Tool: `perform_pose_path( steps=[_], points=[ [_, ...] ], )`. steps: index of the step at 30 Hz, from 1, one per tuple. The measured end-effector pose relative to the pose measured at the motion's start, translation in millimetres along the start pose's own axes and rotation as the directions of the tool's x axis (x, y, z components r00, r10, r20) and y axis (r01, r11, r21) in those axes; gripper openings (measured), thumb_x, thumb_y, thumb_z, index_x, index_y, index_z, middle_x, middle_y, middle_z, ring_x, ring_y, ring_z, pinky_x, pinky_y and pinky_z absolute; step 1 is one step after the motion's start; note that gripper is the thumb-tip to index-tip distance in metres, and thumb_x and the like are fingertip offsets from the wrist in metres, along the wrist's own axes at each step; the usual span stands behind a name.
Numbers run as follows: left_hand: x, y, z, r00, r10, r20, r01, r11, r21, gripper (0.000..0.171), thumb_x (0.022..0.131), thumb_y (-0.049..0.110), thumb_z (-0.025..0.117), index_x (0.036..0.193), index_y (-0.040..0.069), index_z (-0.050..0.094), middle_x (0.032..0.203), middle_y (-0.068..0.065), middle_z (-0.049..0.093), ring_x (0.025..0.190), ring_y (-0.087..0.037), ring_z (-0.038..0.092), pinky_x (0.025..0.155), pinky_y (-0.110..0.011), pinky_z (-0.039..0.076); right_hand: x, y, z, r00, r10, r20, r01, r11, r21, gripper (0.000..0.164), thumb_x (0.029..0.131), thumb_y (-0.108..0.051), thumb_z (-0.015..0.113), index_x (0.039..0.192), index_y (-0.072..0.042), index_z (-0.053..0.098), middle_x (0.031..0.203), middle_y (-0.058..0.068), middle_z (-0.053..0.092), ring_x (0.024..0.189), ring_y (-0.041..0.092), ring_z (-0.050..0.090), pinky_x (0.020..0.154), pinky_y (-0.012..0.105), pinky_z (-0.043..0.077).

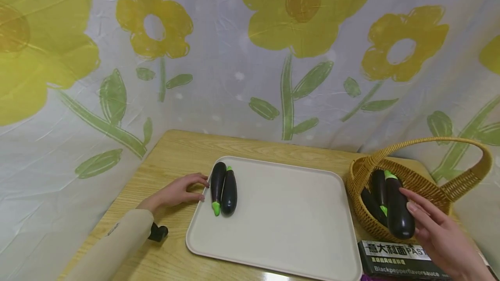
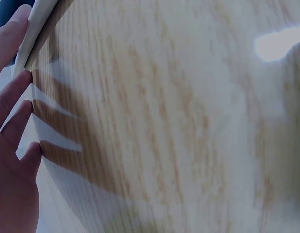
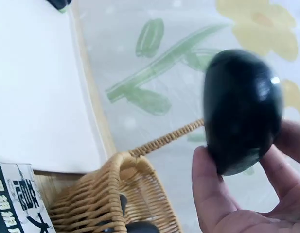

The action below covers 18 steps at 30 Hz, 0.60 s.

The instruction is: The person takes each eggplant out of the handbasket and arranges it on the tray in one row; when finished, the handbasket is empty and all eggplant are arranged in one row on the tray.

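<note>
My right hand (image 1: 441,229) grips a dark purple eggplant (image 1: 399,209) with a green cap, held above the wicker basket (image 1: 429,185). The right wrist view shows that eggplant (image 3: 242,111) end-on between thumb and fingers. More eggplants (image 1: 378,185) lie inside the basket, partly hidden by the held one. At the left end of the white tray (image 1: 289,211) two eggplants (image 1: 229,192) lie side by side, their caps pointing opposite ways. Beside them my left hand (image 1: 181,190) rests at the tray's left edge, fingers extended and nothing held; the left wrist view shows its fingers (image 2: 16,116) spread near the rim.
A black pasta box (image 1: 398,261) lies in front of the basket, right of the tray. The basket's tall handle (image 1: 425,140) arches above its opening. Behind the wooden table (image 1: 187,142) hangs a curtain (image 1: 218,77) printed with yellow flowers.
</note>
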<state>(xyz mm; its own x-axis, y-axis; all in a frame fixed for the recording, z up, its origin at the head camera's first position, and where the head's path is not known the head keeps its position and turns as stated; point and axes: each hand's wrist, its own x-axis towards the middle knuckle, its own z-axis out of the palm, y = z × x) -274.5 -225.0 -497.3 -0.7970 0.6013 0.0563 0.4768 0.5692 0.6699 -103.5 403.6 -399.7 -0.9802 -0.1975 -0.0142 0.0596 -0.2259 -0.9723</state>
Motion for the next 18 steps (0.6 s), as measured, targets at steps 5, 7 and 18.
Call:
perform_pose_path(
  steps=[5,7,18],
  points=[
    [0.7,1.9,-0.1,1.000,0.006,0.000,-0.006,1.000,0.002,0.037,0.087,0.027,0.075,0.120,0.011,0.065,0.139,-0.020,0.052,0.137,-0.045,0.034,0.112,-0.061,0.026,-3,-1,7,0.999,0.036,0.000,-0.036,0.999,-0.015,0.046,0.108,-0.010,0.031,0.147,-0.030,0.043,0.128,-0.015,0.052,0.107,0.011,0.063,0.081,0.032,0.057],
    [0.5,2.3,-0.2,1.000,0.002,0.000,-0.002,1.000,-0.002,0.037,0.087,0.026,0.075,0.120,0.011,0.066,0.139,-0.020,0.052,0.137,-0.045,0.034,0.112,-0.060,0.026,-3,0,11,0.998,0.046,-0.031,-0.049,0.995,-0.086,0.047,0.108,-0.008,0.034,0.149,-0.030,0.041,0.129,-0.013,0.049,0.106,0.010,0.062,0.080,0.030,0.057],
    [1.9,-2.5,0.2,1.000,-0.005,0.008,0.005,1.000,0.010,0.039,0.087,0.033,0.075,0.121,0.016,0.065,0.141,-0.016,0.052,0.139,-0.043,0.033,0.112,-0.060,0.026,4,1,33,0.988,0.107,-0.114,-0.135,0.952,-0.275,0.055,0.105,-0.010,0.045,0.154,-0.027,0.028,0.145,0.009,0.014,0.106,0.007,0.061,0.082,0.026,0.055]
  ],
)
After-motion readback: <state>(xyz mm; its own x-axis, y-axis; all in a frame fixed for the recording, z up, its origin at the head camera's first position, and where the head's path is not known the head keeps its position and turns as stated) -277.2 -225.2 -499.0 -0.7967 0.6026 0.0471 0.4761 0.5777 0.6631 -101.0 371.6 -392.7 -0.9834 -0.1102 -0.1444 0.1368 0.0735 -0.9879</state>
